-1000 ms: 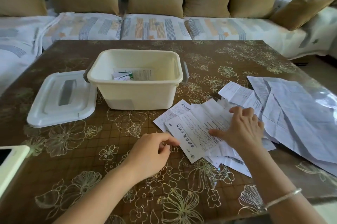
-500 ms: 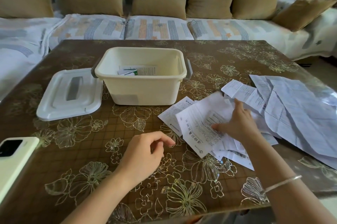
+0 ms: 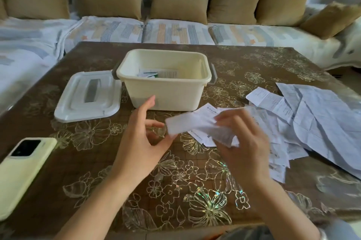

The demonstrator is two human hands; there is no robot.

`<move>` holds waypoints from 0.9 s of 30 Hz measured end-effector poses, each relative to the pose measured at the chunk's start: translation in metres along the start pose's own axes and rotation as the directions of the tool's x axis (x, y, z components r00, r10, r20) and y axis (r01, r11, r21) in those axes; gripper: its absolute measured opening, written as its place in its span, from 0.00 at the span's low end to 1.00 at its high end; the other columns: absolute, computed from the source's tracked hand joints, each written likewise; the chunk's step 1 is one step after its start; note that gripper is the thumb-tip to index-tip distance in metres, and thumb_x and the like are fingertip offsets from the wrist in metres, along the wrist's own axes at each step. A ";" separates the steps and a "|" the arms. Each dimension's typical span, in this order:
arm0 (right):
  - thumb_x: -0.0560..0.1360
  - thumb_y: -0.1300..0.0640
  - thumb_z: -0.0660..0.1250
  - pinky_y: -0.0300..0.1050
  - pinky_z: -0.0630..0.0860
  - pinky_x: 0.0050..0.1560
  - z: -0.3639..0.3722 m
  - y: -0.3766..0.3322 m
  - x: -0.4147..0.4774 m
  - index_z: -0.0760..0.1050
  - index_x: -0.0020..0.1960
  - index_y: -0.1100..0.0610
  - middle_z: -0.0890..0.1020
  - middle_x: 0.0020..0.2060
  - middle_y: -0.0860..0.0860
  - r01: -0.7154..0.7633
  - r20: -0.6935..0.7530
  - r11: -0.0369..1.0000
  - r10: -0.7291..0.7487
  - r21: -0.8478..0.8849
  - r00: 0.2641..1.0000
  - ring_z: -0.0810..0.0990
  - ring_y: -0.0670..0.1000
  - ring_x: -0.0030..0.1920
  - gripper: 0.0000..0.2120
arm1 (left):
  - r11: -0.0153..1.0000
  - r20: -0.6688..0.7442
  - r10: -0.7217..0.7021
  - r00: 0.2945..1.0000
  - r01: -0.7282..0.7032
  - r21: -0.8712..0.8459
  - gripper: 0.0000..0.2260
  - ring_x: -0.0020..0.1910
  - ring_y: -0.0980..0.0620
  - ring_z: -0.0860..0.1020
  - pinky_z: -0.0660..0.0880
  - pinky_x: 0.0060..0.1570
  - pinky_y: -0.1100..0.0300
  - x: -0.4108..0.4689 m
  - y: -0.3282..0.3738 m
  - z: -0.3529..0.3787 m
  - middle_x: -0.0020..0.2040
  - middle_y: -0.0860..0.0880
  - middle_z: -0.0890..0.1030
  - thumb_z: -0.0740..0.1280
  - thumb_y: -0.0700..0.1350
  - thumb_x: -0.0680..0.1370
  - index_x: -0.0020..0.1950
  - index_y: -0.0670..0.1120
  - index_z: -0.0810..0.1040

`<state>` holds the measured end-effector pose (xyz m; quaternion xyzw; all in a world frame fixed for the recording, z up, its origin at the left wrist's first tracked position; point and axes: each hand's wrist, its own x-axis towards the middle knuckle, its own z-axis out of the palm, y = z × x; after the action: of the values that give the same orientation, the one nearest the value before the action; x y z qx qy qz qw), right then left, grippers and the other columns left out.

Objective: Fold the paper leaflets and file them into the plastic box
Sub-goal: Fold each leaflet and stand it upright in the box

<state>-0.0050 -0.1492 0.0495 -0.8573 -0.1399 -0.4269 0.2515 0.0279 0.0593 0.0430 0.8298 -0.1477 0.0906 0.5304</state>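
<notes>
My right hand (image 3: 242,142) grips a blurred paper leaflet (image 3: 187,124) above the tabletop (image 3: 97,191), in front of the plastic box (image 3: 166,95).
My left hand (image 3: 140,142) is open at the leaflet's left end, fingers straight and spread; I cannot tell whether the thumb touches the paper. The box stands lidless at mid-table with a few folded leaflets (image 3: 158,74) inside. Its lid (image 3: 88,97) lies just to its left, a phone (image 3: 21,169) nearer me, and the loose leaflet pile (image 3: 316,114) spreads at right.
</notes>
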 end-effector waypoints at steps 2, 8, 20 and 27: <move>0.71 0.57 0.72 0.41 0.74 0.36 0.011 -0.009 -0.016 0.77 0.45 0.58 0.81 0.48 0.51 0.158 0.112 0.987 -0.158 0.012 0.981 0.79 0.49 0.43 0.07 | 0.998 0.035 0.054 0.998 -0.055 0.027 0.42 0.57 0.63 0.75 0.74 0.50 0.71 -0.009 -0.008 -0.010 0.65 0.60 0.69 0.79 0.39 0.66 0.73 0.58 0.62; 0.72 0.50 0.70 0.41 0.79 0.43 0.020 -0.018 -0.050 0.70 0.58 0.52 0.81 0.55 0.45 0.204 0.422 0.971 -0.238 0.125 0.875 0.81 0.45 0.49 0.17 | 0.960 0.133 0.150 0.980 -0.177 0.218 0.29 0.60 0.62 0.75 0.74 0.59 0.61 -0.049 -0.043 -0.031 0.56 0.64 0.79 0.78 0.28 0.63 0.54 0.57 0.83; 0.70 0.44 0.72 0.50 0.78 0.57 0.006 -0.015 -0.070 0.66 0.71 0.49 0.81 0.54 0.35 -0.144 0.592 0.955 -0.039 0.260 0.805 0.77 0.38 0.60 0.32 | 0.961 0.198 0.107 0.974 -0.152 0.232 0.20 0.63 0.68 0.73 0.63 0.70 0.57 -0.076 -0.066 -0.040 0.55 0.67 0.80 0.78 0.39 0.68 0.54 0.61 0.83; 0.69 0.38 0.67 0.34 0.77 0.46 0.015 -0.021 -0.068 0.67 0.62 0.38 0.81 0.46 0.32 -0.355 0.524 0.921 0.226 0.159 0.821 0.81 0.36 0.46 0.23 | 0.957 -0.061 0.067 0.996 -0.047 0.286 0.11 0.46 0.59 0.78 0.74 0.47 0.60 -0.079 -0.061 -0.029 0.42 0.62 0.79 0.65 0.58 0.75 0.39 0.55 0.82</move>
<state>-0.0452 -0.1249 -0.0064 -0.9102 -0.1191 -0.1277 0.3755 -0.0249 0.1211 -0.0215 0.8891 -0.1383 0.1548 0.4079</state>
